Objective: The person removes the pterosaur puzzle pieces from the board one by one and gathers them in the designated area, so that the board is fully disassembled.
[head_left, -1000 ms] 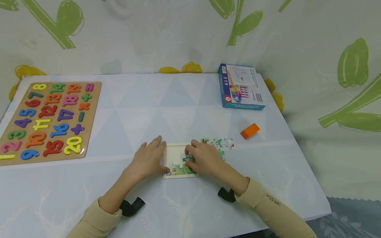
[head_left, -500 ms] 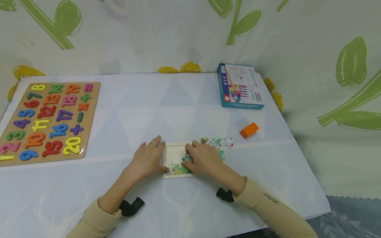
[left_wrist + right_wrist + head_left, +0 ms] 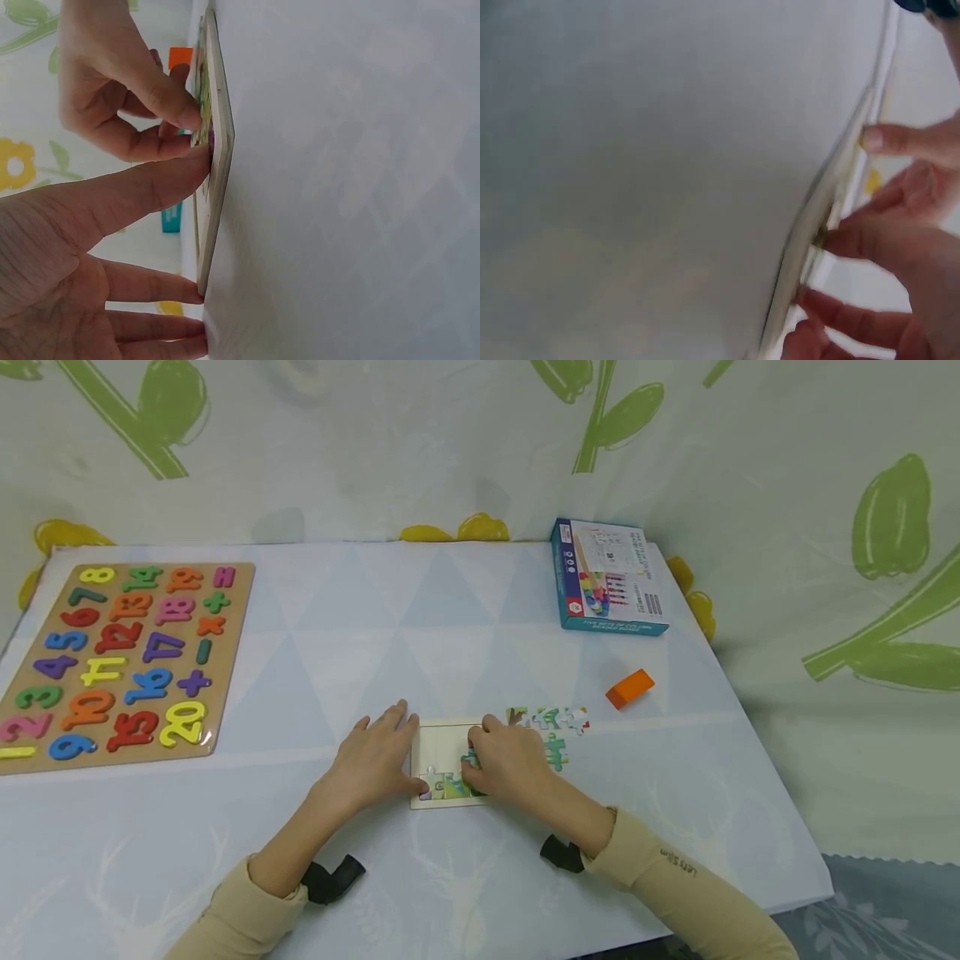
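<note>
A small wooden puzzle tray [image 3: 438, 747] lies on the table, with joined jigsaw pieces [image 3: 453, 787] along its near edge. On the tray's left side rests my left hand [image 3: 372, 757], fingers spread and fairly straight. Its thumb [image 3: 176, 176] presses on the near left corner in the left wrist view. My right hand [image 3: 513, 764] is over the tray's right part, thumb and curled fingers pinching a green-blue puzzle piece [image 3: 472, 759], mostly hidden by the hand. The right wrist view is blurred but has both hands at the tray edge.
Right of the tray lie loose puzzle pieces [image 3: 557, 750] and a strip of pieces [image 3: 551, 718]. Beyond them are an orange block [image 3: 630, 689] and a teal-edged box [image 3: 611, 578]. A wooden number board [image 3: 127, 664] lies at the left.
My right hand has shifted slightly left over the tray with its wrist, uncovering more of the loose pieces at the right. My left hand has stayed in place.
</note>
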Demonstrator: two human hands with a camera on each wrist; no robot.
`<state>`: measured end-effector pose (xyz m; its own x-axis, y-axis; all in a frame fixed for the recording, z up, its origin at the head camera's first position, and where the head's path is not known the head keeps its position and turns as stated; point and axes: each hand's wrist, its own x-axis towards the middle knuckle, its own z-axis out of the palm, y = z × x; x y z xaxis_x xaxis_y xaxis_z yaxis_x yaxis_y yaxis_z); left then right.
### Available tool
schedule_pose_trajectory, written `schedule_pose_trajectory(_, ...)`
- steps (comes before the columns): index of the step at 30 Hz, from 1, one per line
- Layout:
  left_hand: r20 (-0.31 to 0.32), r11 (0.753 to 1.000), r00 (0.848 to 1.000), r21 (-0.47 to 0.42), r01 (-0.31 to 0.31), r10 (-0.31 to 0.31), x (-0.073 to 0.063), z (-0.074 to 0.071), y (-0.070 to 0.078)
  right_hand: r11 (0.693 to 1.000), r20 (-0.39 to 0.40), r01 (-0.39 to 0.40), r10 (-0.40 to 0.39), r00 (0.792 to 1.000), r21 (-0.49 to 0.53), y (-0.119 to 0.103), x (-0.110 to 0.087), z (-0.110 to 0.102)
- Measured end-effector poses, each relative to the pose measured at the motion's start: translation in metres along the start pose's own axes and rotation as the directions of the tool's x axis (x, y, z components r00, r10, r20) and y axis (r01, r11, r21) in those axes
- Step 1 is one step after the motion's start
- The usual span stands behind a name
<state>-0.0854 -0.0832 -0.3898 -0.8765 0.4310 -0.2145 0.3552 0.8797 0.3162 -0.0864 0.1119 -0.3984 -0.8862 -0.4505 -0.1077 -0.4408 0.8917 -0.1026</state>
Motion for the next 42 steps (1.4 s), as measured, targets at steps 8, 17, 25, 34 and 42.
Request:
schedule_pose_trajectory(8,-0.002,1.0,1.0,0.007,-0.006,0.006,0.0,0.001,-0.001,0.997,0.05,-0.04,0.043,0.998,-0.059,-0.006,0.0,-0.005)
schedule_pose_trajectory(17,0.005,1.0,1.0,0.011,-0.007,0.007,0.0,0.001,-0.001,0.996,0.028,-0.029,0.031,0.999,-0.089,-0.009,-0.003,-0.004)
schedule_pose_trajectory(25,0.008,1.0,1.0,0.009,-0.008,0.008,0.0,0.001,-0.002,0.999,-0.021,-0.025,0.025,0.999,-0.028,-0.006,-0.004,-0.001)
schedule_pose_trajectory(34,0.016,1.0,1.0,0.006,-0.001,0.001,0.001,0.001,-0.003,0.985,0.078,-0.067,0.055,0.995,0.161,0.002,0.001,-0.003)
schedule_pose_trajectory(42,0.004,1.0,1.0,0.023,-0.004,0.004,0.001,0.0,-0.001,0.99,0.017,0.023,-0.026,1.0,0.141,0.007,0.001,0.0)
